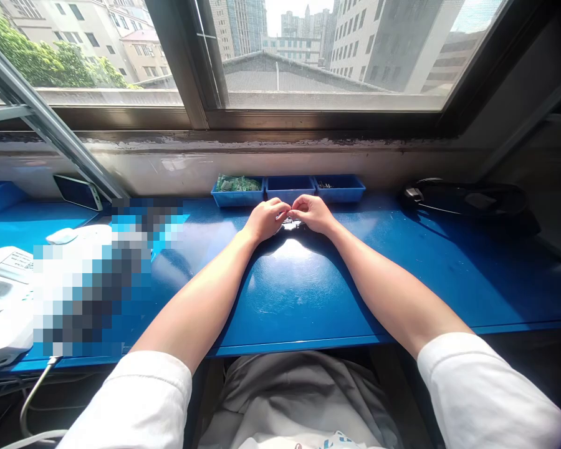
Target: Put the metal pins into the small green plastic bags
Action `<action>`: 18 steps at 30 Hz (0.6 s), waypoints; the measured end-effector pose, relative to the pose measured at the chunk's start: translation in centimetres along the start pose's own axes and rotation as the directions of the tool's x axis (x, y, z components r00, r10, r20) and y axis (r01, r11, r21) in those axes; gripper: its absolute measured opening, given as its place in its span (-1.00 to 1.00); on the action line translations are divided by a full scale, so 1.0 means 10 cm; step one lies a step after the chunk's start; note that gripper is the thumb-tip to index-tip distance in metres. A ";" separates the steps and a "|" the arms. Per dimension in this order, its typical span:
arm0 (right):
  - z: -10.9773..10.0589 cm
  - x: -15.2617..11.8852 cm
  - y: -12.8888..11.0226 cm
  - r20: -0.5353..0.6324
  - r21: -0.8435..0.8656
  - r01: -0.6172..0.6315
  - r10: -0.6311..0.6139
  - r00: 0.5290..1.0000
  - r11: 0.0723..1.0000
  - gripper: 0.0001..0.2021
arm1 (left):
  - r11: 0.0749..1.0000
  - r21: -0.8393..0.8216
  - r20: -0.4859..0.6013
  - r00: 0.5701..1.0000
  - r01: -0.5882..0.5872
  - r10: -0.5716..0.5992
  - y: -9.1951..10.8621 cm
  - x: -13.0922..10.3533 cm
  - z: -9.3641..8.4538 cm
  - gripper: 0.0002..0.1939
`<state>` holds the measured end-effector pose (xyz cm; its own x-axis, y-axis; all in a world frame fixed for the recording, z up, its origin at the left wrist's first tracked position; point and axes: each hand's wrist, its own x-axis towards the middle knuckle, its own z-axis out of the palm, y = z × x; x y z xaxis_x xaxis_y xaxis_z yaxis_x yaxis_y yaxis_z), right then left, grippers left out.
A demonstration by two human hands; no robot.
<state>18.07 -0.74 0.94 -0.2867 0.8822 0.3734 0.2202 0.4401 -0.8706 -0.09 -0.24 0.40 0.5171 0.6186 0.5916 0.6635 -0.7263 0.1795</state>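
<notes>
My left hand (266, 221) and my right hand (315, 214) meet over the blue table, just in front of the small blue bins. Thumb and forefinger are pinched on each hand, and the fingertips almost touch. Whatever lies between them is too small to make out. Small shiny shapes show just below the fingertips, blurred by glare. Behind my left hand, the left bin (238, 199) holds green circuit boards (238, 184). Small metal pieces (326, 185) lie in the right bin (343, 195); the middle bin (290, 186) stands between those two.
The blue table (290, 312) runs below a window. At the left are a phone (78, 191), white equipment (4, 299) with a cable (28, 399), a metal post (70, 134) and a pixelated patch. A black bag-like object (472, 202) lies at the right.
</notes>
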 end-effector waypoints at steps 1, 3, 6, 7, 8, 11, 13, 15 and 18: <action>0.00 0.00 0.00 -0.001 -0.006 0.003 -0.003 1.000 1.000 -0.75 | 1.000 0.014 -0.001 1.000 -0.003 0.003 0.00 0.00 0.00 -0.75; -0.02 -0.01 0.00 -0.005 -0.019 0.012 -0.012 1.000 1.000 -0.76 | 0.999 0.040 -0.005 1.000 0.011 -0.010 -0.01 0.00 0.00 -0.74; -0.05 -0.01 0.02 -0.018 -0.055 0.024 -0.025 1.000 0.998 -0.77 | 0.996 0.067 -0.004 0.999 0.051 -0.051 -0.01 0.00 -0.01 -0.72; -0.06 0.00 0.04 -0.028 -0.076 0.025 -0.027 0.999 0.997 -0.78 | 0.995 0.072 -0.001 0.998 0.065 -0.065 -0.01 0.00 -0.01 -0.71; -0.07 0.00 0.05 -0.039 -0.098 0.023 -0.027 0.999 0.995 -0.79 | 0.994 0.078 0.004 0.997 0.077 -0.077 0.00 0.00 -0.02 -0.70; -0.08 -0.01 0.07 -0.050 -0.135 0.015 -0.022 0.999 0.991 -0.76 | 0.990 0.095 0.019 0.994 0.107 -0.109 0.02 0.01 -0.03 -0.69; -0.08 -0.02 0.06 -0.035 -0.140 0.023 -0.028 0.999 0.990 -0.74 | 0.988 0.104 0.028 0.992 0.118 -0.121 0.03 0.01 -0.03 -0.70; -0.08 -0.03 0.04 -0.029 -0.145 0.032 -0.036 0.999 0.989 -0.72 | 0.987 0.106 0.036 0.992 0.117 -0.122 0.03 0.01 -0.02 -0.69; -0.07 -0.04 0.00 -0.038 -0.164 0.022 -0.029 0.999 0.986 -0.71 | 0.990 0.089 0.028 0.994 0.106 -0.109 0.02 0.00 -0.01 -0.71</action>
<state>18.81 -0.93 0.98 -0.2570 0.8749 0.4104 0.3635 0.4810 -0.7978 0.02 -0.36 0.50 0.4570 0.7019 0.5464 0.7598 -0.6274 0.1706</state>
